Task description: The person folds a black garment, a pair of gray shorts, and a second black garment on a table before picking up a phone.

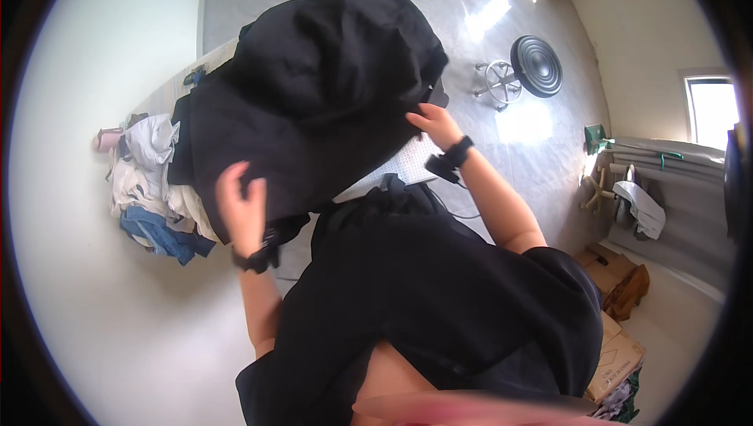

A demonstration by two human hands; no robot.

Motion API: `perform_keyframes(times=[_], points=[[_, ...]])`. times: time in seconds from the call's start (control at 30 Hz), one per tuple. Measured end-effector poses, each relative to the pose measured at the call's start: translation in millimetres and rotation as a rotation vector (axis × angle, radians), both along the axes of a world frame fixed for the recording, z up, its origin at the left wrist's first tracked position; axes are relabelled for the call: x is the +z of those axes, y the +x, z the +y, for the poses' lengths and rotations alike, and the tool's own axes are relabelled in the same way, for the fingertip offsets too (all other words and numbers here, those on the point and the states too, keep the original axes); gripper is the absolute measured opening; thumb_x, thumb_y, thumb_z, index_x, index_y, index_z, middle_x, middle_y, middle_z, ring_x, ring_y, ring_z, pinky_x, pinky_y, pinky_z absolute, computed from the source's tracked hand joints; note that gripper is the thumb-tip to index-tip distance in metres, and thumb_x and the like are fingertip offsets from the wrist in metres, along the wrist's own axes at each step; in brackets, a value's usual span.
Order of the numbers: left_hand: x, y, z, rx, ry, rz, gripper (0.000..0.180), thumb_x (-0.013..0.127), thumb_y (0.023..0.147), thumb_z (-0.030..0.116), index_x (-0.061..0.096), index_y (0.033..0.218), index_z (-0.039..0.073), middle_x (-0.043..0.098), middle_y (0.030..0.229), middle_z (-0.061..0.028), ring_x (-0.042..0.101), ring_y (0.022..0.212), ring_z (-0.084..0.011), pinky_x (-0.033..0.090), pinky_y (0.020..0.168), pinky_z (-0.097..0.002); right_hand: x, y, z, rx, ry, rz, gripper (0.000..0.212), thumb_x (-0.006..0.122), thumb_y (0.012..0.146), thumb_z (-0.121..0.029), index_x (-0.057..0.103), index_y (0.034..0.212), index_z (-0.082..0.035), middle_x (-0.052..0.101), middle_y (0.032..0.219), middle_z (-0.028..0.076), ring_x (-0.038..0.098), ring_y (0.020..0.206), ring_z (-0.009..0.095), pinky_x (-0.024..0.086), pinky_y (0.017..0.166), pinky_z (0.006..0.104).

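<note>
one black cloth [314, 104] between and beyond left hand [241, 208] and right hand [436, 125]
left fingers stand apart over it (slightly blurred); right fingers meet its edge, whether gripping i cannot quite tell.

At the lower right of your head view, a brown cardboard box [614, 362] carries printed lettering [617, 370]; you find it in dark capitals on the panel turned up toward you, set in two lines, a short one above and a longer one below; both lines slant, rising toward the right, and the letters look small and slightly soft to you; above them, on the same panel, you can see a thin-lined printed mark, its details too faint to tell; you can read lettering on this box alone.
</note>
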State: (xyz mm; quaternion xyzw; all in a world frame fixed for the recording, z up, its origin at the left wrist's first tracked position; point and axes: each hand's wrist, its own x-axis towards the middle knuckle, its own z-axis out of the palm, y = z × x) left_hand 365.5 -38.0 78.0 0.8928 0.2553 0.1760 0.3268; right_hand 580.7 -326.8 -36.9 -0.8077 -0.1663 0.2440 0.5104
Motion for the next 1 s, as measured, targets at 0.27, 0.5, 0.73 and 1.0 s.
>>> perform_keyframes(times=[0.27,0.5,0.73,1.0], points=[[-152.1,87.9,-79.0,-0.287,-0.366,0.234,0.037,0.059,0.076,0.02,0.051,0.108,0.001,0.056,0.103,-0.0201,0.052,0.098,-0.0341,0.042,0.082,-0.0345,19.7,-8.4,78.0,0.284,0.36,0.341,0.027,0.051,0.084,-0.012,0.05,0.107,0.003,0.062,0.085,0.009,0.059,0.07,0.012,0.046,0.066,0.0227],[-158.5,73.2,-45.9,0.009,-0.392,0.117,0.039,0.041,0.09,0.029,0.048,0.102,-0.007,0.056,0.095,-0.0235,0.053,0.09,-0.0342,0.04,0.079,-0.0332,-45.7,89.2,-11.5,-0.223,0.308,0.367,0.02,0.047,0.082,-0.008,0.056,0.096,0.003,0.063,0.079,0.012,0.06,0.069,0.017,0.048,0.064,0.0251],[-109.0,36.1,-29.6,0.113,-0.271,0.192,0.042,0.04,0.091,0.029,0.046,0.109,-0.009,0.056,0.099,-0.0177,0.052,0.094,-0.0243,0.037,0.084,-0.03,-157.7,138.7,-45.8,-0.46,-0.057,0.393,0.045,0.064,0.073,-0.023,0.053,0.11,0.0,0.062,0.094,0.012,0.059,0.085,0.021,0.046,0.077,0.0295],[-95.5,-1.4,-13.8,0.032,-0.15,0.322,0.028,0.043,0.089,0.024,0.048,0.087,-0.004,0.053,0.07,-0.018,0.048,0.061,-0.021,0.04,0.059,-0.0319,-130.4,137.3,-10.7,-0.183,-0.22,0.185,0.052,0.067,0.067,-0.024,0.052,0.114,-0.007,0.06,0.097,0.016,0.058,0.09,0.024,0.044,0.08,0.0295]])
